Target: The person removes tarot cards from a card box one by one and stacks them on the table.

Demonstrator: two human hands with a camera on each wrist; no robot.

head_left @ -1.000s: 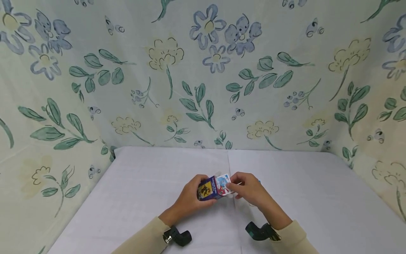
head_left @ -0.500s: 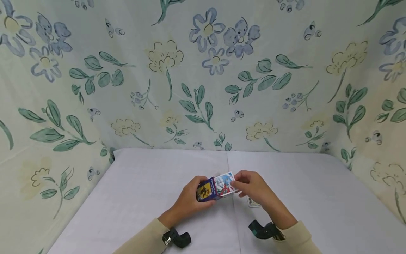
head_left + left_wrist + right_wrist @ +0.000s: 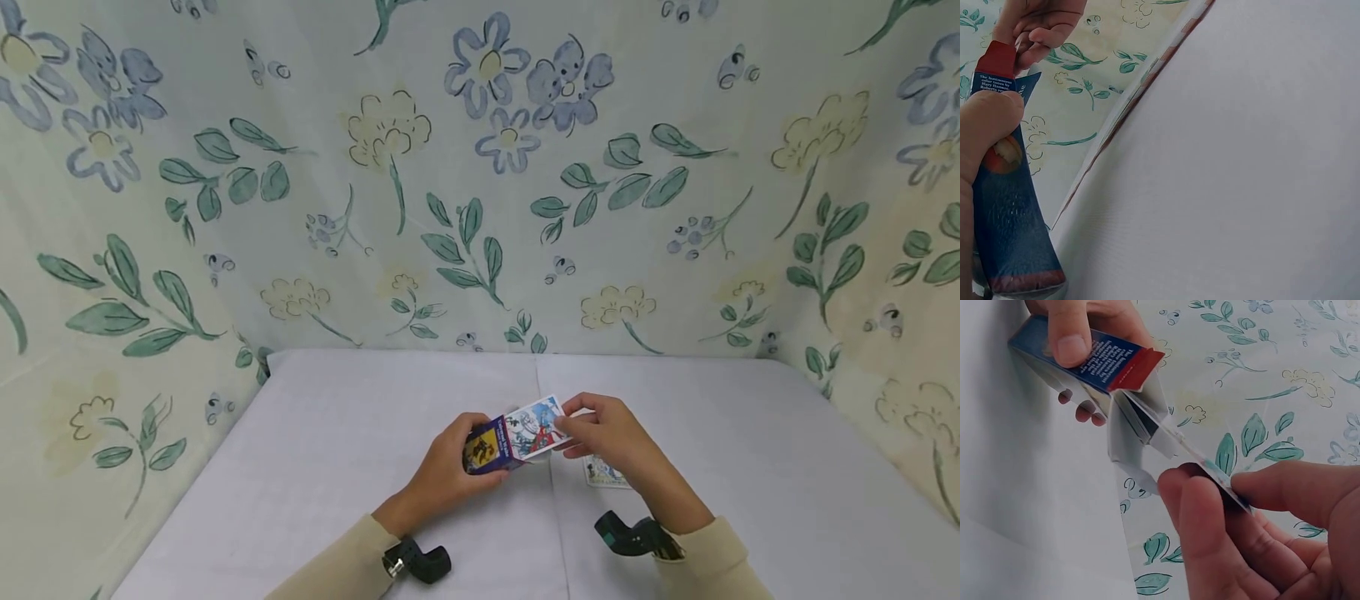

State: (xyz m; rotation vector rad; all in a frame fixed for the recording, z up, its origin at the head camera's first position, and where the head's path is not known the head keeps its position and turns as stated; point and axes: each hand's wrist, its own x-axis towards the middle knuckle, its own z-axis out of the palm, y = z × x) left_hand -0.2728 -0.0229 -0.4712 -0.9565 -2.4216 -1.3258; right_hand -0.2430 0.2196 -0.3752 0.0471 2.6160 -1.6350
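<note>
My left hand (image 3: 442,475) grips a dark blue card box (image 3: 482,450) with a yellow picture on its face, tilted up to the right above the table. Out of its open end a picture card (image 3: 532,428) sticks well clear, printed in blue, white and red. The right hand (image 3: 606,429) pinches this card's outer edge between thumb and fingers. In the right wrist view the box's red flap (image 3: 1138,370) is raised, and the edges of more cards (image 3: 1136,419) show inside. Another card (image 3: 604,473) lies on the table, partly hidden beneath the right hand.
A white cloth (image 3: 345,417) with a crease down its middle covers the table. Behind and beside it hangs a curtain (image 3: 480,167) printed with flowers and leaves. A small black device (image 3: 420,560) is strapped to each wrist.
The right hand has moved up and right, drawing the picture card farther out of the box. The card on the table has come into view below that hand. The left hand stays nearly still.
</note>
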